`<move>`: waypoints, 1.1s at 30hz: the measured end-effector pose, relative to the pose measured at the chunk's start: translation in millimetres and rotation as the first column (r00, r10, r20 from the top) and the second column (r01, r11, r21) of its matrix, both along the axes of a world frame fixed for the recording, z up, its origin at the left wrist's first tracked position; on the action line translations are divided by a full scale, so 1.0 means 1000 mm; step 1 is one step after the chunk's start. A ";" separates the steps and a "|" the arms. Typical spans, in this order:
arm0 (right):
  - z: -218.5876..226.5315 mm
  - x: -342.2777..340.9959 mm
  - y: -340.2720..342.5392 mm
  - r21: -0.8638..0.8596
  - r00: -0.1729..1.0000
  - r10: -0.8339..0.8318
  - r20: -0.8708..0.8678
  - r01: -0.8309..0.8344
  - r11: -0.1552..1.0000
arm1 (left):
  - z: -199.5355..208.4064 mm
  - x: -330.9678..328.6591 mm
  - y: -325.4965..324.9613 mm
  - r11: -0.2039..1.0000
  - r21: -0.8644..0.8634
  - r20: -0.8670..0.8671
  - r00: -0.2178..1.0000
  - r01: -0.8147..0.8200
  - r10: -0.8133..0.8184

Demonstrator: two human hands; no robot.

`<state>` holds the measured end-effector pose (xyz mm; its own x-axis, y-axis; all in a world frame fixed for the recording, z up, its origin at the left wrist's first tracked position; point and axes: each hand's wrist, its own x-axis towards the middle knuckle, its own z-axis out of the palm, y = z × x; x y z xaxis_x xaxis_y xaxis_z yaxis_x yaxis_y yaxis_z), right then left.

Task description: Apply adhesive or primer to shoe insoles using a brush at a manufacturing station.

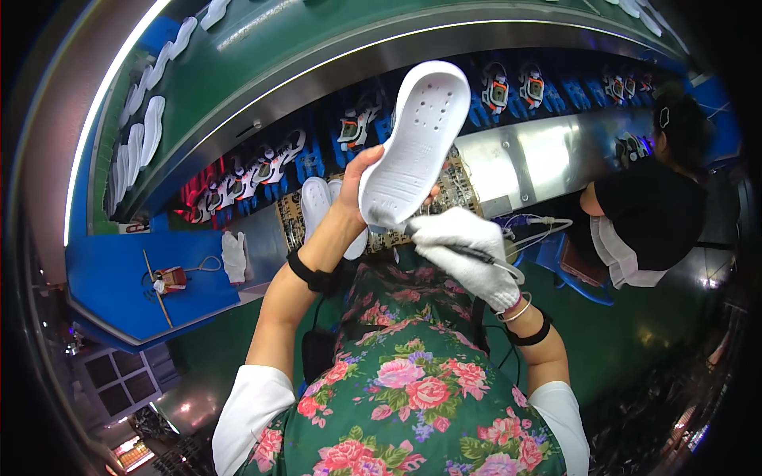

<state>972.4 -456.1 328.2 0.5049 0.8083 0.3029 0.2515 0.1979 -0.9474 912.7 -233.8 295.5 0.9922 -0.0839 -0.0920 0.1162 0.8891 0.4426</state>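
Held up at the centre is a white shoe sole (421, 119), tilted, with small holes in its toe half. My bare left hand (359, 186) grips it by its left edge and around behind, with fingertips showing at the right edge. In a white knit glove, my right hand (462, 242) is closed around a slim dark-handled tool (470, 253). The front end of that tool lies against the heel of the sole; its tip looks greyish and brush-like, but the exact kind is unclear. More white soles (315, 208) rest behind my left forearm on a taped cardboard box (464, 186).
Several white soles (135, 147) lie on the green conveyor belt (294, 32). Below it stand rows of shoe uppers (496, 87). On the left blue table (103, 274) are a glove (234, 256) and a small red box (171, 279). Another person (651, 190) sits at right.
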 end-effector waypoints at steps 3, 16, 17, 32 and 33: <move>0.002 0.012 -0.004 0.052 0.984 0.101 -0.146 -0.094 0.994 | -0.006 -0.011 -0.007 0.982 -0.190 -0.052 0.998 0.008 -0.018; 0.006 0.032 0.016 0.156 0.718 -0.224 0.659 0.161 0.975 | -0.042 -0.043 -0.029 0.919 -0.358 -0.215 0.972 -0.166 0.092; 0.005 0.014 0.012 0.128 0.737 -0.155 0.658 0.093 0.987 | -0.060 -0.046 -0.020 0.861 -0.436 -0.307 0.943 -0.261 0.130; -0.037 0.005 0.032 0.072 0.603 -0.033 -0.797 0.149 0.986 | 0.069 -0.123 0.111 0.908 0.066 0.419 0.837 -0.414 0.351; -0.046 0.003 0.033 0.051 0.604 -0.043 -0.796 0.138 0.989 | 0.080 -0.125 0.133 0.909 0.059 0.500 0.801 -0.413 0.331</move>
